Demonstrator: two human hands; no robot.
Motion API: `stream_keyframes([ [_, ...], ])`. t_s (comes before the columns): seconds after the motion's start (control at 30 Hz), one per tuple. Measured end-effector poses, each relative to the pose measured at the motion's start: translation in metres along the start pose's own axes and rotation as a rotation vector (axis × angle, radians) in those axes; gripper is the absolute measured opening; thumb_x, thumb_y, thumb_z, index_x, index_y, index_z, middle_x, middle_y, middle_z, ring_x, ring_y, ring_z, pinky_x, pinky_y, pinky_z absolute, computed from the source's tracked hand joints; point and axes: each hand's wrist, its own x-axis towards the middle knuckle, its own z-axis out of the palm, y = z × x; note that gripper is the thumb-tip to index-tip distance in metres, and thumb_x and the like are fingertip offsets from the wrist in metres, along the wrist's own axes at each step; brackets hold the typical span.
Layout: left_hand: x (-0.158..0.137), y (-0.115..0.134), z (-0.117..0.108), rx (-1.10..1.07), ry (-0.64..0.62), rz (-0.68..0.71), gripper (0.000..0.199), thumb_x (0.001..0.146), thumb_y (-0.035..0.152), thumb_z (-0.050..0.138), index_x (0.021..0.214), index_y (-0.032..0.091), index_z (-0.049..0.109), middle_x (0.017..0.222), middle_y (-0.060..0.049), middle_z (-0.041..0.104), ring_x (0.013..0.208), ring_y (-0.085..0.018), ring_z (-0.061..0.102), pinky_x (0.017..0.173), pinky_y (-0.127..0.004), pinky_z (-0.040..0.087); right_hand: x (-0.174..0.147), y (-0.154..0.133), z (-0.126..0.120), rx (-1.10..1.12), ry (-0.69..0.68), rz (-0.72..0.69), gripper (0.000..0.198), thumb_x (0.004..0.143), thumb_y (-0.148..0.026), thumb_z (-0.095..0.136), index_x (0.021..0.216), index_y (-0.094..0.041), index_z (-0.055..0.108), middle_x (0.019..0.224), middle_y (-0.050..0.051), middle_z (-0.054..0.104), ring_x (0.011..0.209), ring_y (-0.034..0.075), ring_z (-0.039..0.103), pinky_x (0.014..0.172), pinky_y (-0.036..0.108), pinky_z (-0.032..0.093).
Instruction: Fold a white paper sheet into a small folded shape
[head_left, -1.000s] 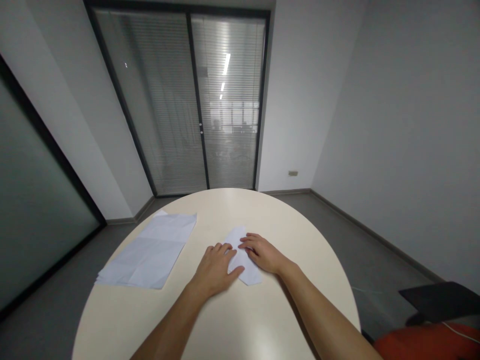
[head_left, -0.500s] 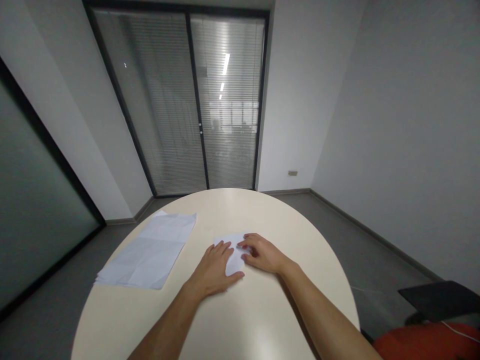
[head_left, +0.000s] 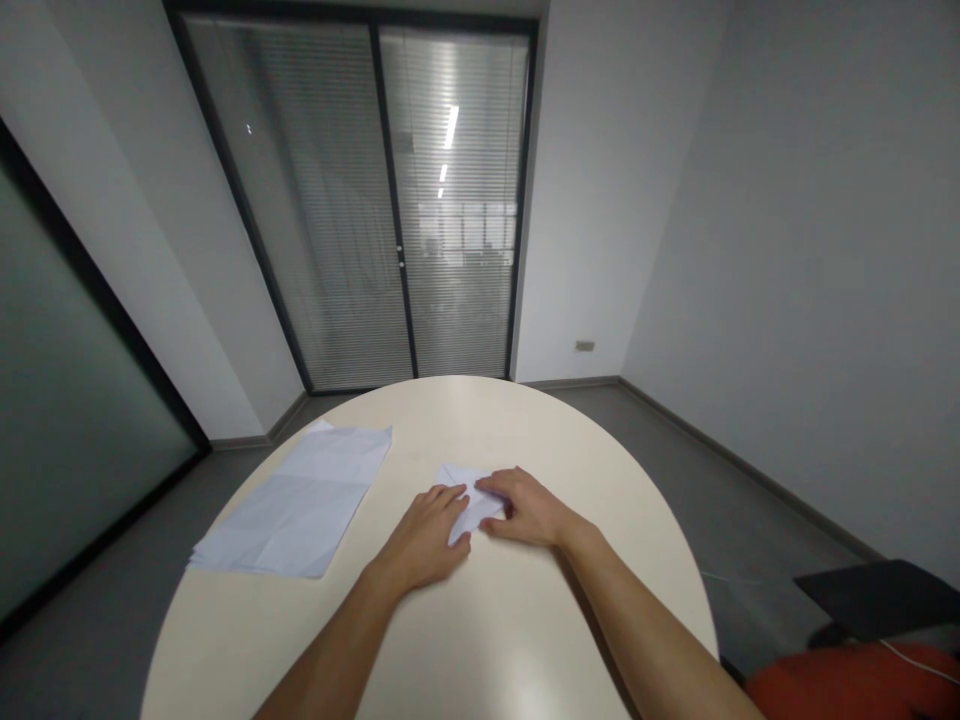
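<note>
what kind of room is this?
Probably a small office meeting room: a round table, glass doors with blinds, bare grey walls. Both hands press a folded paper beside a sheet stack.

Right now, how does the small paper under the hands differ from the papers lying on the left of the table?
The folded paper is small and compact; the paper stack is large and spread flat. The left hand and right hand press the folded paper; the stack lies untouched. Both are white, on the table.

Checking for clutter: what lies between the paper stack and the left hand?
Only bare table between the paper stack and the left hand, in the head view.
</note>
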Motion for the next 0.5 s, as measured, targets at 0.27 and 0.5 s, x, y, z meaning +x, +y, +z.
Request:
stream_keyframes([
  [0.27,0.0022,-0.0006,-0.002,-0.054,0.04,-0.033,0.038,0.095,0.023,0.049,0.129,0.018,0.064,0.137,-0.01,0.063,0.126,-0.024,0.057,0.111,-0.038,0.042,0.0011,-0.0017,-0.0028,-0.068,0.043,0.101,0.042,0.088,-0.045,0.068,0.12,-0.017,0.073,0.11,0.012,0.076,0.101,0.028,0.068,0.094,0.038,0.047],
  [0.5,0.0043,0.0009,-0.0061,-0.032,0.099,-0.125,0.025,0.1,0.025,0.044,0.106,0.021,0.068,0.105,-0.005,0.073,0.1,-0.021,0.067,0.09,-0.031,0.049,0.0004,-0.0012,-0.0055,-0.035,0.058,0.207,0.035,0.093,-0.038,0.059,0.119,-0.019,0.074,0.114,0.01,0.076,0.104,0.025,0.067,0.096,0.036,0.047],
])
